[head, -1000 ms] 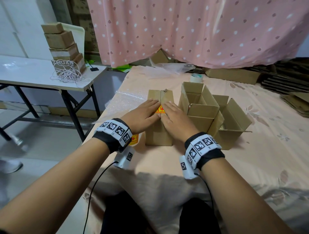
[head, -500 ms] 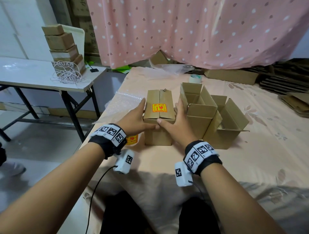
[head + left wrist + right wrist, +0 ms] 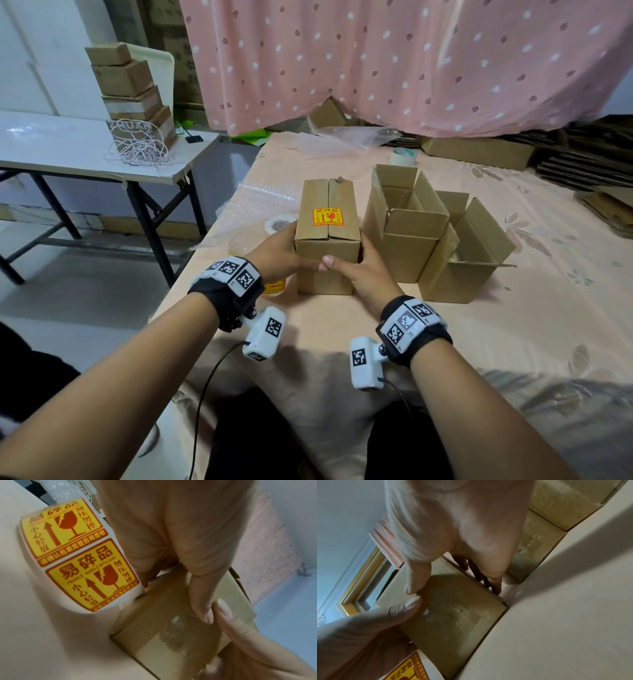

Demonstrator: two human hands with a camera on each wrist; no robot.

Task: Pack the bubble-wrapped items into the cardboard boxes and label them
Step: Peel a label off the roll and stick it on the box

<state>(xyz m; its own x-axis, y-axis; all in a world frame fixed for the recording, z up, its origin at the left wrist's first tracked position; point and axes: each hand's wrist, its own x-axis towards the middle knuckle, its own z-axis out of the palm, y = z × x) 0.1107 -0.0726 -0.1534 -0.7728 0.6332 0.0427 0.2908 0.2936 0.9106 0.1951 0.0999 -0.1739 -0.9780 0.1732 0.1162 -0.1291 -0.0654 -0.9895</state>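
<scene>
I have my left hand [image 3: 279, 251] and right hand [image 3: 364, 270] clasping the closed labelled box [image 3: 327, 222] from both sides, thumbs meeting on its front face, near the table's [image 3: 513, 335] left edge. Just right stand two open boxes [image 3: 407, 219].

Pretty cluttered room: pink polka-dot curtain [image 3: 394, 61] across the back, white folding table [image 3: 68, 144] with black legs on the left, grey floor [image 3: 85, 291] underneath, and what looks like a yellow-framed window [image 3: 361, 580].
</scene>
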